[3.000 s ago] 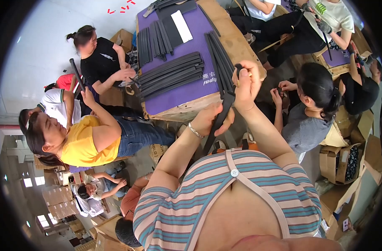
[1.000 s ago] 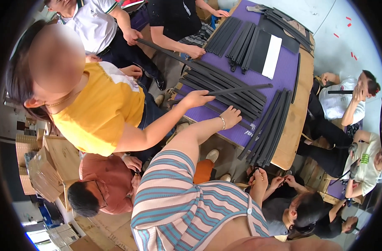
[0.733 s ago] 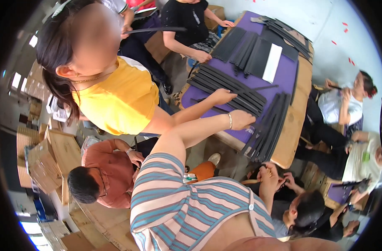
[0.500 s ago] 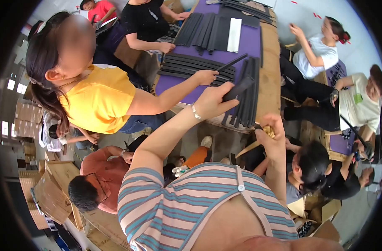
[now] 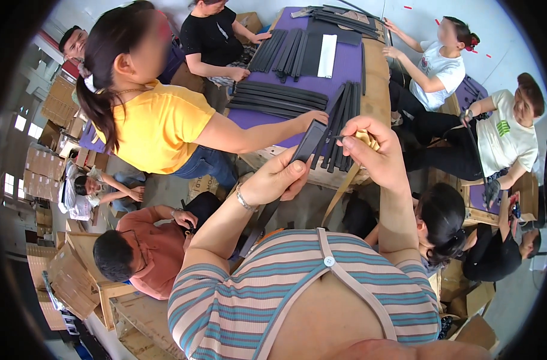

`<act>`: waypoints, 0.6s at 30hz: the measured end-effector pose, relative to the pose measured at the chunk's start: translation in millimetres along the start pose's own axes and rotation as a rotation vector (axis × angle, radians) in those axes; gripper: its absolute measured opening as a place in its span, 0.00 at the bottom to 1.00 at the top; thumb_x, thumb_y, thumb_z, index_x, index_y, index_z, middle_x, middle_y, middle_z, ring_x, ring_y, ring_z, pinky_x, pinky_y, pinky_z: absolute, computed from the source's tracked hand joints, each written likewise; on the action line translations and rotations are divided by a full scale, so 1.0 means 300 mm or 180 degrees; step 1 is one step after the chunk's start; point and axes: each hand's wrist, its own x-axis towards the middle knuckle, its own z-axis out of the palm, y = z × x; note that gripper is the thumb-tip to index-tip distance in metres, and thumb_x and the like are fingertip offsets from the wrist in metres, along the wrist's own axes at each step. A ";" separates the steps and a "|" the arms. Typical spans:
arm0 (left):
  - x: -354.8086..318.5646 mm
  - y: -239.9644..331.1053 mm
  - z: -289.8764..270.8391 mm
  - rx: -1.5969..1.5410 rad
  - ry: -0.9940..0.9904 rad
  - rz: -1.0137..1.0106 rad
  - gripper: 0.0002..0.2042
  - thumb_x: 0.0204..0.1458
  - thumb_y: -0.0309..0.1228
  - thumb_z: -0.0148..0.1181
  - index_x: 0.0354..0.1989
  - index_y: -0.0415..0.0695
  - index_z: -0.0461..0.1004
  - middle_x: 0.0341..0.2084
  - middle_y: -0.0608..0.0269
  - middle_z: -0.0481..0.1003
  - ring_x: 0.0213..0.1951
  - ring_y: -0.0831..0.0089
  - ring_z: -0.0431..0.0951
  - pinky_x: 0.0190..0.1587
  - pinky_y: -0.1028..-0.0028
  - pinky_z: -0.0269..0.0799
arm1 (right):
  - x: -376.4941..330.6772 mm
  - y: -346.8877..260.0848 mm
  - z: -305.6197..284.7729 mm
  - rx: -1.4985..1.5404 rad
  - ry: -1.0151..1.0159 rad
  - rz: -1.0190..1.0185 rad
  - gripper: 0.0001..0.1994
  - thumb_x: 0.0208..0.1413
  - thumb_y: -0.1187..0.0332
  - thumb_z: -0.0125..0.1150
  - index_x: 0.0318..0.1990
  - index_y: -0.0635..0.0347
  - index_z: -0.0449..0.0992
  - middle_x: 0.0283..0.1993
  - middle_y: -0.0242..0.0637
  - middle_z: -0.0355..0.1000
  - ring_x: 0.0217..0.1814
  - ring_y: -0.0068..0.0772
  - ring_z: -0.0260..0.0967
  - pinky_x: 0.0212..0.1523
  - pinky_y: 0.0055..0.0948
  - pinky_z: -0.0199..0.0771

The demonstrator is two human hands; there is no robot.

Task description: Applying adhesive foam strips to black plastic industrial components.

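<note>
So you've got your left hand clamped around a flat black strip, one end sticking up past your thumb in front of your chest, well off the table. Your right hand is just beside that end, fingers curled round a bunched tan ribbon whose tail hangs down, thumb and fingertip pinched together over something small and dark.

My read: you're at the one-strip-at-a-time handling step, right hand working near the strip's upper end. Next move from here probably calls for a steady left grip and lining up that right pinch with the end, while keeping the ribbon tail out of the way.

Hard to make out: what the dark bit is, and whether it touches the strip, honestly can't tell. Your left hand covers the strip's middle, and I lose its lower end by your forearm. Your right hand also hides part of the bundle of black strips, where the hand of the co-worker in yellow is reaching.
</note>
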 end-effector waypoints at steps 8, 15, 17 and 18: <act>-0.162 0.030 -0.030 -0.0048 0.0059 -0.0238 0.18 0.55 0.48 0.45 0.29 0.43 0.60 0.14 0.69 0.60 0.12 0.83 0.58 0.14 0.83 0.53 | 0.030 -0.002 0.169 0.0380 -0.0279 0.0044 0.12 0.47 0.78 0.58 0.38 0.59 0.64 0.32 0.27 0.63 0.29 0.11 0.58 0.28 0.13 0.59; -0.259 0.051 -0.078 0.0033 0.0180 -0.0225 0.18 0.54 0.48 0.45 0.30 0.43 0.60 0.14 0.69 0.60 0.12 0.83 0.58 0.13 0.83 0.54 | 0.044 0.019 0.278 0.0213 -0.0387 -0.0038 0.11 0.48 0.77 0.59 0.37 0.60 0.64 0.30 0.26 0.63 0.30 0.11 0.57 0.30 0.13 0.57; -0.281 0.054 -0.091 -0.0066 0.0132 -0.0187 0.18 0.54 0.48 0.46 0.30 0.43 0.59 0.14 0.68 0.60 0.12 0.82 0.58 0.13 0.83 0.54 | 0.051 0.032 0.312 0.0152 -0.0378 -0.0200 0.11 0.49 0.75 0.58 0.38 0.59 0.63 0.31 0.27 0.61 0.28 0.12 0.55 0.27 0.13 0.55; -0.291 0.055 -0.097 -0.0054 0.0175 -0.0208 0.18 0.54 0.48 0.46 0.30 0.43 0.59 0.14 0.68 0.60 0.12 0.82 0.58 0.13 0.83 0.54 | 0.054 0.039 0.326 0.0132 -0.0361 -0.0178 0.11 0.49 0.75 0.58 0.38 0.59 0.63 0.31 0.27 0.61 0.28 0.12 0.55 0.27 0.13 0.55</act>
